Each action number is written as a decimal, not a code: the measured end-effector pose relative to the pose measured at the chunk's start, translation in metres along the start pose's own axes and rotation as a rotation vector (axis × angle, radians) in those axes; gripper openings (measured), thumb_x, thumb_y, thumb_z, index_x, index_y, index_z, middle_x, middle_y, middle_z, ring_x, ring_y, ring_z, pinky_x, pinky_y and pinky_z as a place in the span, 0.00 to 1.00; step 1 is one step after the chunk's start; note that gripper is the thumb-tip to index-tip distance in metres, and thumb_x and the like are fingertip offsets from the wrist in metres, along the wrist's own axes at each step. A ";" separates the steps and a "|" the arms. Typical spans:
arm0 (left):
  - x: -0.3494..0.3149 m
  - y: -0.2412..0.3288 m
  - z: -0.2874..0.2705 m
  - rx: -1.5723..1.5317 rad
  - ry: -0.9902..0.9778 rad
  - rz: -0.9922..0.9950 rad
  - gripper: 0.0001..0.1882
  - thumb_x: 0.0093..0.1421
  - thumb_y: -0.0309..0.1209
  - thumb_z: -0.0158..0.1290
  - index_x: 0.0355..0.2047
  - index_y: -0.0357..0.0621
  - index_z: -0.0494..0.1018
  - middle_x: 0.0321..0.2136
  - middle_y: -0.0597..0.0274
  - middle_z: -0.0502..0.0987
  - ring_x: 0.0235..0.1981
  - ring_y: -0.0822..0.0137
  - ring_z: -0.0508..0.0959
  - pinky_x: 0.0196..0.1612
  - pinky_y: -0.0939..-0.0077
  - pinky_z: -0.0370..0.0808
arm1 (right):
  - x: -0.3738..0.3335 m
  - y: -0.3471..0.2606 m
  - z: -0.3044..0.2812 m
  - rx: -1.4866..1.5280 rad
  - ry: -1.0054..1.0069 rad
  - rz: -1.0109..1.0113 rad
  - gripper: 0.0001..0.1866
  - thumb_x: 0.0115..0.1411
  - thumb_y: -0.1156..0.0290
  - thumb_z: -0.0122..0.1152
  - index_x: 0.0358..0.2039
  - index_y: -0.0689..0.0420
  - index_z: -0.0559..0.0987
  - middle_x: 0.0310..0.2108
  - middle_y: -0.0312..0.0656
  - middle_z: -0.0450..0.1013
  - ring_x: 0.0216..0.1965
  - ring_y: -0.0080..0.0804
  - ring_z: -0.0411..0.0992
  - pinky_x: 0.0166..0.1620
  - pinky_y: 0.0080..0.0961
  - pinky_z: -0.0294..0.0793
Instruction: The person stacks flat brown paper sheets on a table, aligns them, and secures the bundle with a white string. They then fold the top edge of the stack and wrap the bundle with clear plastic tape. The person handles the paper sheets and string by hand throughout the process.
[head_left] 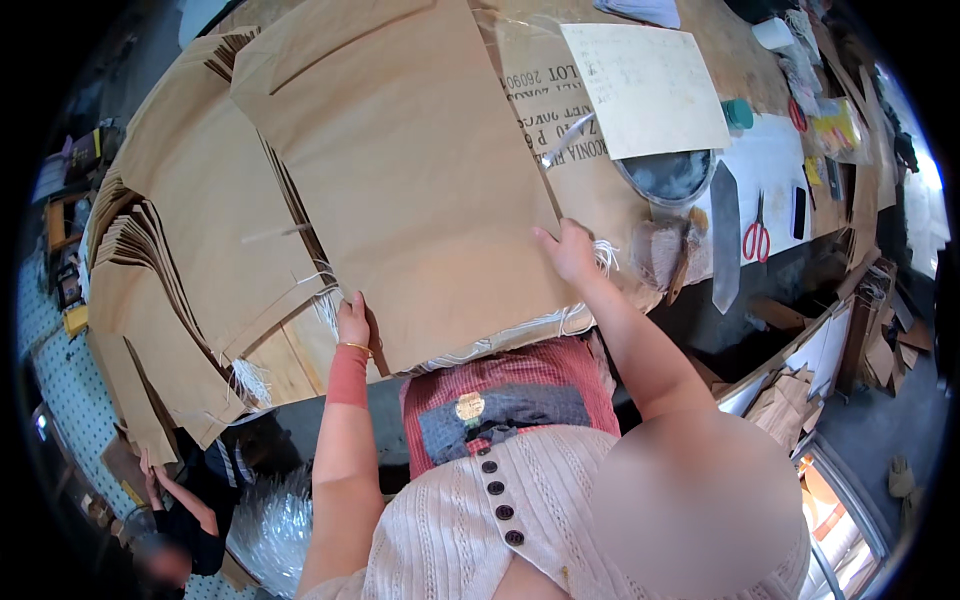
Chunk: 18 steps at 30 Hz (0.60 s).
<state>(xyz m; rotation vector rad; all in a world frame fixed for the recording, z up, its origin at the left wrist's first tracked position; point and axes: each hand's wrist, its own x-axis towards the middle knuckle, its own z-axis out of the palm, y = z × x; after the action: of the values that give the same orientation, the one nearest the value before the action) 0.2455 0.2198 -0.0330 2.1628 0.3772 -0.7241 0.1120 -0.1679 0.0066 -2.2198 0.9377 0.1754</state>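
Note:
A large brown paper sack (pixel 420 190) lies flat across the table in front of me. My left hand (pixel 352 322) is closed on its near left edge, thumb on top and the other fingers partly hidden. On the near right edge, my right hand (pixel 570 252) pinches the paper, its fingertips partly out of sight. White strings (pixel 328 305) poke out beside my left hand, and another tuft of white strings (pixel 605 256) lies by my right hand. To the left, overlapping stacks of brown paper sacks (pixel 200 200) show fanned edges.
A grey-filled round tub (pixel 668 178) sits right, partly under a pale written sheet (pixel 650 95). Near it lie a brush (pixel 684 262), a long grey blade-shaped strip (pixel 726 240), red-handled scissors (pixel 757 240) and a phone (pixel 799 212). Another person (pixel 185 510) holds paper at lower left.

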 end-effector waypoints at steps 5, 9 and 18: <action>-0.014 0.021 0.016 0.294 0.095 0.209 0.22 0.63 0.43 0.44 0.31 0.30 0.69 0.28 0.41 0.75 0.31 0.46 0.75 0.36 0.59 0.70 | 0.003 0.006 -0.011 0.042 -0.014 0.061 0.29 0.52 0.50 0.60 0.33 0.69 0.74 0.32 0.61 0.73 0.36 0.57 0.72 0.42 0.42 0.71; -0.021 0.055 0.036 0.316 0.103 0.241 0.20 0.63 0.40 0.44 0.32 0.29 0.68 0.31 0.35 0.74 0.36 0.39 0.74 0.39 0.55 0.70 | 0.008 0.042 -0.015 0.143 0.030 0.031 0.28 0.52 0.50 0.61 0.35 0.68 0.75 0.32 0.57 0.74 0.35 0.52 0.73 0.41 0.38 0.71; -0.041 0.018 0.037 -0.070 -0.157 0.026 0.32 0.60 0.49 0.47 0.48 0.26 0.62 0.37 0.45 0.76 0.38 0.53 0.77 0.43 0.65 0.72 | 0.016 0.084 -0.013 0.436 -0.160 0.134 0.20 0.59 0.60 0.58 0.41 0.65 0.74 0.35 0.39 0.75 0.34 0.24 0.71 0.38 0.21 0.71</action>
<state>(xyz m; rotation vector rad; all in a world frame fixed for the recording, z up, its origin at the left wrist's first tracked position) 0.2082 0.1790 -0.0158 2.0258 0.2873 -0.8477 0.0655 -0.2270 -0.0369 -1.7204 0.9355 0.1869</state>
